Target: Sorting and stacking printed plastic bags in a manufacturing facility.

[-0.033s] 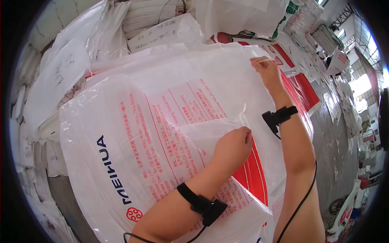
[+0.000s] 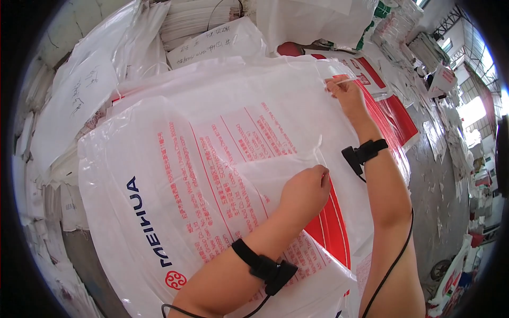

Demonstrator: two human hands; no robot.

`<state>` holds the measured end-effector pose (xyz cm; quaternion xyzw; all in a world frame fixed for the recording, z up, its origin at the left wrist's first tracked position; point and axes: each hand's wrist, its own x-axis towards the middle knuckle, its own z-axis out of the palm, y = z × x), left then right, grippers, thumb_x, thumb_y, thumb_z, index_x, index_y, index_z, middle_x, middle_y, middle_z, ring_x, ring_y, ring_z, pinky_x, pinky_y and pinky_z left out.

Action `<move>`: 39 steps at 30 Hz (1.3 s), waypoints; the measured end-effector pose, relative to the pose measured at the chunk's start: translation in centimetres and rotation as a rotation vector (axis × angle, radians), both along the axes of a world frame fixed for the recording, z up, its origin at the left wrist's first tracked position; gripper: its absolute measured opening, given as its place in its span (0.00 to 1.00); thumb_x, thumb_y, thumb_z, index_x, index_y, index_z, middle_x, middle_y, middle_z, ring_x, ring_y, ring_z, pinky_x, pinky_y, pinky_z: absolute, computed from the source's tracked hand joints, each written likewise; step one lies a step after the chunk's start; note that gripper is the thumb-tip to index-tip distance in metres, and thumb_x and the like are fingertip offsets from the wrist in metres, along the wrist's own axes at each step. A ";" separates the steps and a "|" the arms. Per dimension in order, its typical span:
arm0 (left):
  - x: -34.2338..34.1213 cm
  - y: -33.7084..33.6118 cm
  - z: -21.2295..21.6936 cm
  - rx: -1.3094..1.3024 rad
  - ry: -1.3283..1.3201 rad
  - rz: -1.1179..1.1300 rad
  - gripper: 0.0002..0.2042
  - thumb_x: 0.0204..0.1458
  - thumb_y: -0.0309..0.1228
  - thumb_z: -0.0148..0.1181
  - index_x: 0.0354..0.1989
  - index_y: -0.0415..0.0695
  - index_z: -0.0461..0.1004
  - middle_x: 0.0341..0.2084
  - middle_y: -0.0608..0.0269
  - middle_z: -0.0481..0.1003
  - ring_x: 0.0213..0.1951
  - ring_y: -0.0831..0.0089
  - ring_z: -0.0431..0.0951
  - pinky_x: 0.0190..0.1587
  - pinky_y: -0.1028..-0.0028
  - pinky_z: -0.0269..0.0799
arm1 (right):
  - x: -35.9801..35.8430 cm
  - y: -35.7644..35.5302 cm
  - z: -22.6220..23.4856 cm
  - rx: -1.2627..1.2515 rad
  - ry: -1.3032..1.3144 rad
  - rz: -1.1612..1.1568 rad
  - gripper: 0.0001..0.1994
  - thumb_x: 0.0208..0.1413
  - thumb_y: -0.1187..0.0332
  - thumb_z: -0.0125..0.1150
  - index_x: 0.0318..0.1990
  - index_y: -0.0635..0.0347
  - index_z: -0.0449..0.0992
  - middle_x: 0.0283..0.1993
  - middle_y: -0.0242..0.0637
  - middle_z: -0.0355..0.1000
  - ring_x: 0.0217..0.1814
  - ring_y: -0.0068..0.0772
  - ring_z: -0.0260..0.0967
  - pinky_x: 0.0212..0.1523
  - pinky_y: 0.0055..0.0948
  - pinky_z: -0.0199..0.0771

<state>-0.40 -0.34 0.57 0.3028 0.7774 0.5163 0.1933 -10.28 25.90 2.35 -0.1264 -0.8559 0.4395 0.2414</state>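
Observation:
A stack of large white woven plastic bags, printed in red and dark blue, lies before me. My left hand is closed, with its fingertips pinched at the open edge of the top bag, beside a red stitched band. Higher up and to the right, my right hand pinches a thin white strip at the bags' far right corner. Whether that strip is thread or bag edge, I cannot tell. Black straps with small boxes and cables sit round both forearms.
White sacks with handwriting are heaped at the left. Flat stacked bags stand behind. Red and white bags stick out at the right. Scraps litter the grey floor, and more piles line the far right.
My right hand has shifted very slightly left, its fingers a little more spread at the corner. My left hand and the bags look the same.

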 end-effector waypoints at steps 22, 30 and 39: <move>-0.2 0.1 -0.2 -0.030 0.012 -0.022 0.12 0.57 0.33 0.51 0.42 0.39 0.77 0.33 0.46 0.78 0.37 0.49 0.79 0.42 0.57 0.73 | -4.5 -3.7 -2.5 0.978 -0.386 -0.188 0.09 0.53 0.68 0.58 0.38 0.62 0.75 0.42 0.46 0.76 0.44 0.50 0.74 0.46 0.44 0.73; 0.1 0.5 0.4 -0.029 0.003 -0.042 0.13 0.57 0.33 0.51 0.43 0.39 0.77 0.34 0.46 0.79 0.38 0.49 0.79 0.43 0.58 0.73 | -1.2 -3.8 -2.4 0.344 -0.050 0.000 0.05 0.57 0.69 0.54 0.38 0.59 0.71 0.35 0.46 0.75 0.38 0.51 0.74 0.39 0.43 0.72; -0.3 0.1 -0.1 -0.049 -0.010 -0.044 0.11 0.55 0.34 0.53 0.38 0.40 0.76 0.31 0.42 0.77 0.37 0.44 0.77 0.41 0.55 0.72 | 1.9 -14.5 4.0 0.349 0.055 0.173 0.03 0.59 0.70 0.52 0.36 0.59 0.69 0.29 0.47 0.72 0.34 0.57 0.70 0.35 0.44 0.70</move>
